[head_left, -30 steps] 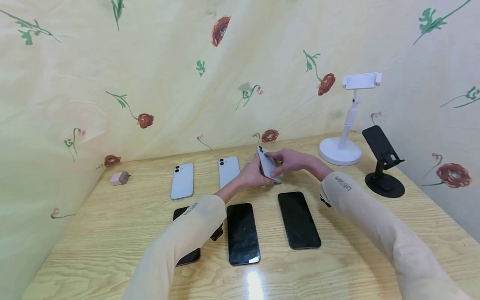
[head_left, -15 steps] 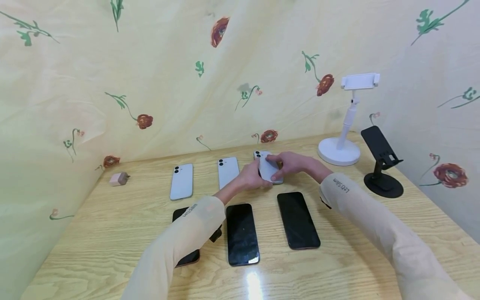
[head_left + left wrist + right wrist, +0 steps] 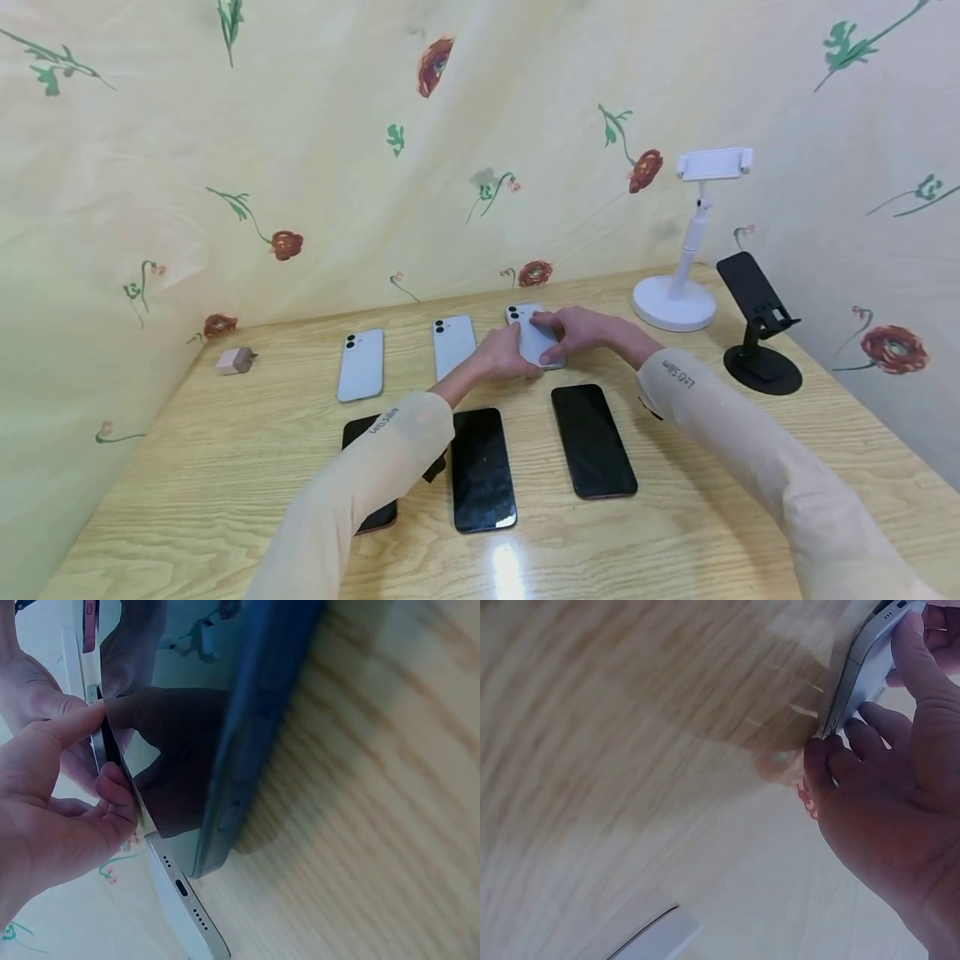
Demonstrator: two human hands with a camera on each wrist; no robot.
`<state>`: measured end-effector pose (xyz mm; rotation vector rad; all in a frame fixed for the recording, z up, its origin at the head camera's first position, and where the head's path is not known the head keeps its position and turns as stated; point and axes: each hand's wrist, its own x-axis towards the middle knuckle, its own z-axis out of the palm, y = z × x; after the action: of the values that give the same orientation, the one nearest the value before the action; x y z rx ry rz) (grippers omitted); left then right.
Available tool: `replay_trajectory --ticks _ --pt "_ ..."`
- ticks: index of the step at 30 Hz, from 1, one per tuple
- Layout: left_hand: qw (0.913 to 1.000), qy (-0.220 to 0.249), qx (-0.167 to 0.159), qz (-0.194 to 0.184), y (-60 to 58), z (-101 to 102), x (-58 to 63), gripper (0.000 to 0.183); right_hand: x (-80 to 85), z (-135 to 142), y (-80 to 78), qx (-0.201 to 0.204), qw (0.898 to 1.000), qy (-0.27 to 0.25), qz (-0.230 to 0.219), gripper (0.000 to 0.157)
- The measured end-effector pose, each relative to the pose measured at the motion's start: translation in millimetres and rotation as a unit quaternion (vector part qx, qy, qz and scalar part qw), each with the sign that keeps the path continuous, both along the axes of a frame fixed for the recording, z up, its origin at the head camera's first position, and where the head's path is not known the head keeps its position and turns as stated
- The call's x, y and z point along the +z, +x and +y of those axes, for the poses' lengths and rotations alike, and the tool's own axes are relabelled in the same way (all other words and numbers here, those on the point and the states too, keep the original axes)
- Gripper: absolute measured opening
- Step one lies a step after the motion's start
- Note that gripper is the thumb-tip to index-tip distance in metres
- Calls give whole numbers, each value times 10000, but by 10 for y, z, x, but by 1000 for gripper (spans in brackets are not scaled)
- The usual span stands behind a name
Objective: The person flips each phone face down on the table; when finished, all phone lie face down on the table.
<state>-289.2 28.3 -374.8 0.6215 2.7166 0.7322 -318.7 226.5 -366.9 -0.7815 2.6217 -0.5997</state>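
A white smartphone (image 3: 531,340) lies back up at the rear of the table, its two camera lenses at the upper left. My left hand (image 3: 501,353) holds its near left edge, thumb and fingertips closed on the side in the left wrist view. From the right, my right hand (image 3: 581,328) grips it, thumb at the lower end and fingers across the back and far edge. Part of the phone is hidden under both hands. Two more white phones lie to the left, the nearer one (image 3: 453,343) beside my left hand and the other (image 3: 361,365) farther off.
Three dark phones lie screen up in front: one (image 3: 594,442) on the right, one (image 3: 483,471) in the middle, one (image 3: 377,517) partly under my left sleeve. A white stand (image 3: 673,303) and a black stand (image 3: 762,368) are at right, a pink charger plug (image 3: 236,360) at left.
The white phone has gone from tilted up on its edge to lying back up, low at the table. Both hands have stayed on it, turning slightly with it.
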Motion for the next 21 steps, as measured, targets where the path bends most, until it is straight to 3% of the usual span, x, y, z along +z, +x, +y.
replay_trajectory --ticks 6,16,21 --pt "9995 -319 -2 -56 4 29 10 88 -21 8 0 125 9998 -52 121 82" --pt "9983 -584 -27 42 10 -35 -9 80 -34 -69 -22 206 9997 -97 92 81" --pt "9938 -978 77 531 89 -83 138 56 -19 -19 -60 254 9992 -26 314 80"
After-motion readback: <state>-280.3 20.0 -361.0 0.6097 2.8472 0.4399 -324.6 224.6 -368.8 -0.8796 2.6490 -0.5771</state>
